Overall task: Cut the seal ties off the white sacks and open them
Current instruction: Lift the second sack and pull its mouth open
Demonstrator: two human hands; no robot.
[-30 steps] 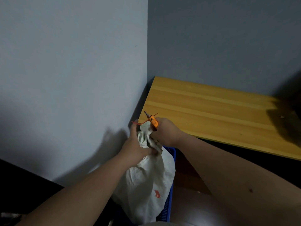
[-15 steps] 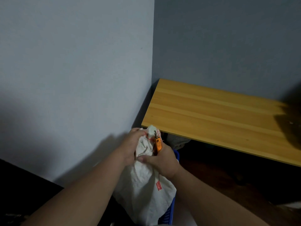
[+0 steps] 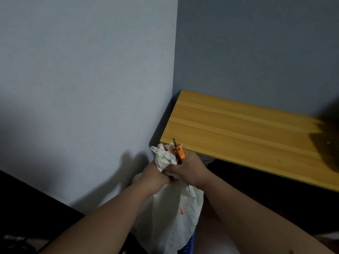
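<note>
A white sack point(image 3: 170, 217) with a small red mark stands in the room corner below my hands. Its neck point(image 3: 164, 155) is bunched upward, with a thin red seal tie point(image 3: 169, 149) across the top. My left hand point(image 3: 156, 177) is clenched around the neck from the left. My right hand point(image 3: 190, 170) presses against the neck from the right and holds an orange-handled cutter point(image 3: 178, 150), whose dark tip points up beside the tie.
A yellow wooden tabletop point(image 3: 247, 129) runs to the right, its near corner just above the cutter. Grey walls meet in the corner behind. A blue crate edge point(image 3: 189, 246) shows under the sack. Dark furniture lies at the lower left.
The cutter has risen from beside the sack's neck to above it, tip up. Both hands have closed tighter together around the neck, and the red tie shows on top.
</note>
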